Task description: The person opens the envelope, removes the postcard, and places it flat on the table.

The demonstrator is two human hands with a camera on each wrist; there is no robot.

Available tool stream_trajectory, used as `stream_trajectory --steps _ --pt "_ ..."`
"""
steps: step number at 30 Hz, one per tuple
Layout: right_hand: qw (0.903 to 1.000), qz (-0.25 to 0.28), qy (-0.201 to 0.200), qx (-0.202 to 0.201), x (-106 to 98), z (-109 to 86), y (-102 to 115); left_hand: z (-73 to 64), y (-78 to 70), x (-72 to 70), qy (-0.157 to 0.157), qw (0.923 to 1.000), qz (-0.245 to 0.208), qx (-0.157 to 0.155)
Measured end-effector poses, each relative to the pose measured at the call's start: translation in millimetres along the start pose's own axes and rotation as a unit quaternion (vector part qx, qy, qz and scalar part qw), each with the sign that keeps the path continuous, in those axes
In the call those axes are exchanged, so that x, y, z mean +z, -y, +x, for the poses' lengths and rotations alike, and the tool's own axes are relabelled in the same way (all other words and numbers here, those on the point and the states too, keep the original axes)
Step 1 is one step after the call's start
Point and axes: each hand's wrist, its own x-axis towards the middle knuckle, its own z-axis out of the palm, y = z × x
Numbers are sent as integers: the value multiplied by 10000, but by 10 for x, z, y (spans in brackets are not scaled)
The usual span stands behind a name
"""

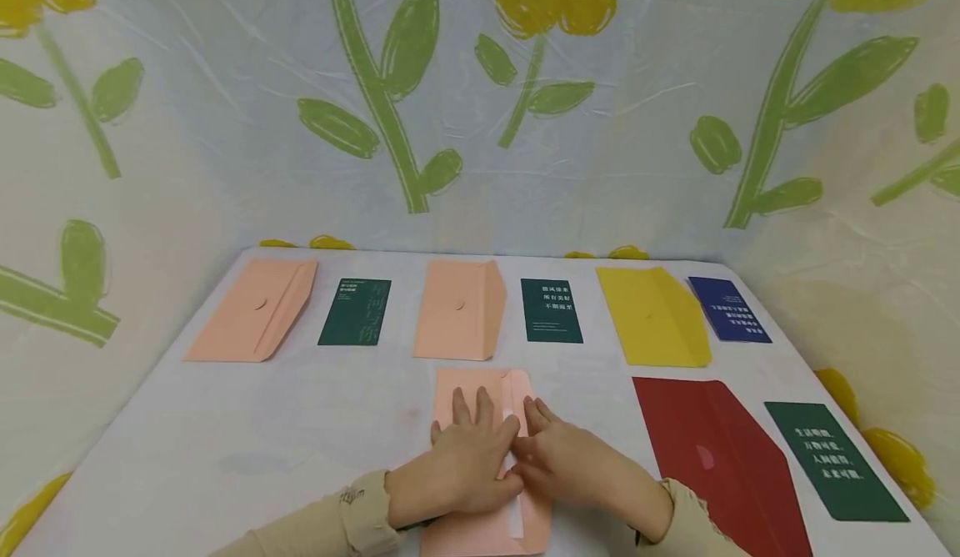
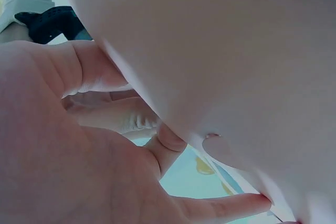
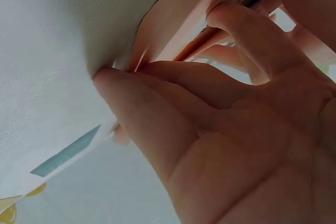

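Observation:
A pink envelope (image 1: 480, 536) lies at the front middle of the table with its flap to the right. Along its mouth shows a white strip (image 1: 516, 517), with small dark print visible in the right wrist view. My left hand (image 1: 472, 465) presses on the envelope body, fingers spread and thumb toward the strip. My right hand (image 1: 566, 457) rests at the flap with extended fingers; its thumb (image 3: 231, 19) touches the strip's edge, while other fingertips reach the flap's outer edge and the tabletop. From the left wrist view, most of the pink paper (image 2: 236, 77) is blurred.
Along the back lie two pink envelopes (image 1: 251, 311), (image 1: 457, 315), a yellow envelope (image 1: 652, 319), two green cards (image 1: 356, 312), (image 1: 551, 310) and a blue card (image 1: 729, 309). A red envelope (image 1: 720, 457) and a green card (image 1: 836, 461) lie at the right.

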Motion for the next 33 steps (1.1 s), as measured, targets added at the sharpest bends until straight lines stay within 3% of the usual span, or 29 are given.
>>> stream_trajectory --steps 10,15,20,27,33 --pt "9992 395 -51 76 -59 31 -60 -2 12 14 -77 9998 184 25" --pt "9957 877 -20 308 -90 59 -100 -5 13 16 54 9993 365 4" --pt "9942 1040 -77 276 -115 98 -177 -11 13 20 151 9984 541 -37" --pt "9961 543 -681 104 -106 154 -231 -13 20 22 148 9977 667 17" --pt "9917 705 -1034 284 -106 141 -227 -10 10 19 84 9970 763 71"
